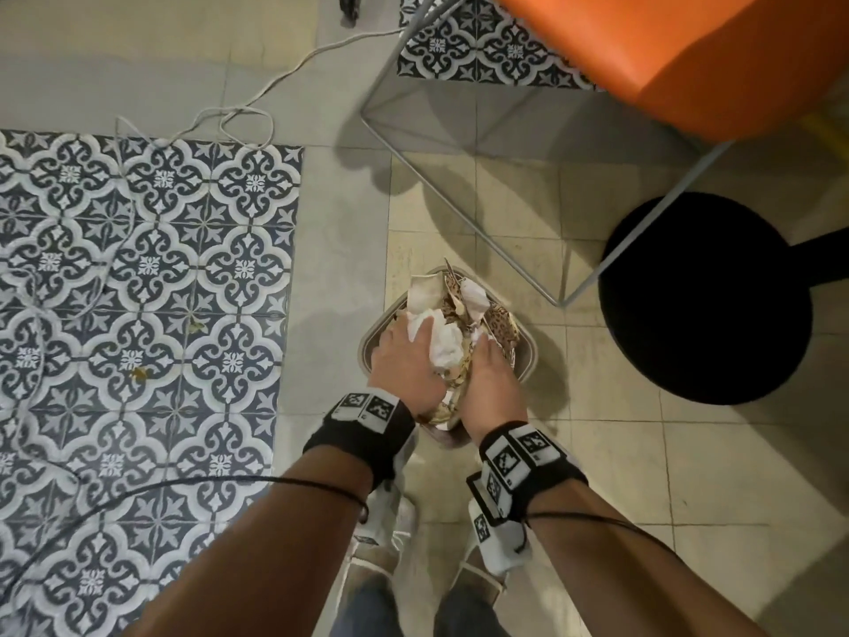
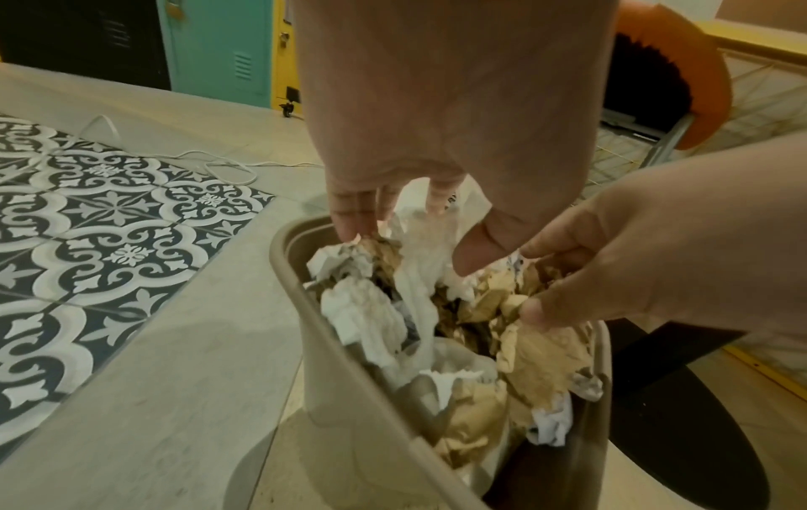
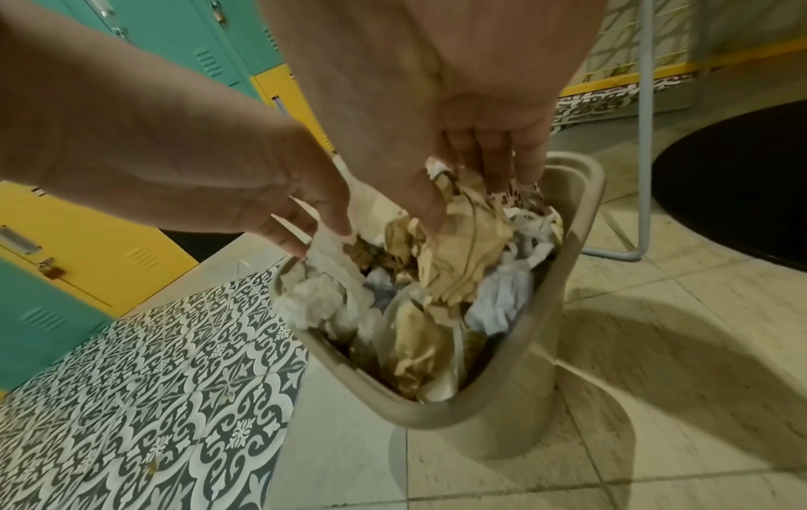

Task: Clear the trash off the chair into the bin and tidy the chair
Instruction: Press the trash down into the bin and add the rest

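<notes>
A beige bin stands on the floor, heaped with crumpled white tissue and brown paper. Both hands are on top of the heap. My left hand lies on the tissue with straight fingers pointing down and the thumb apart. My right hand has its thumb and curled fingers round the brown paper. In the wrist views the left hand and right hand hang over the bin rim. The orange chair is at the upper right; its seat top is out of sight.
The chair's grey metal legs run along the floor just beyond the bin. A black round base lies to the right. A white cable trails over the patterned tiles on the left. Teal and yellow lockers stand farther off.
</notes>
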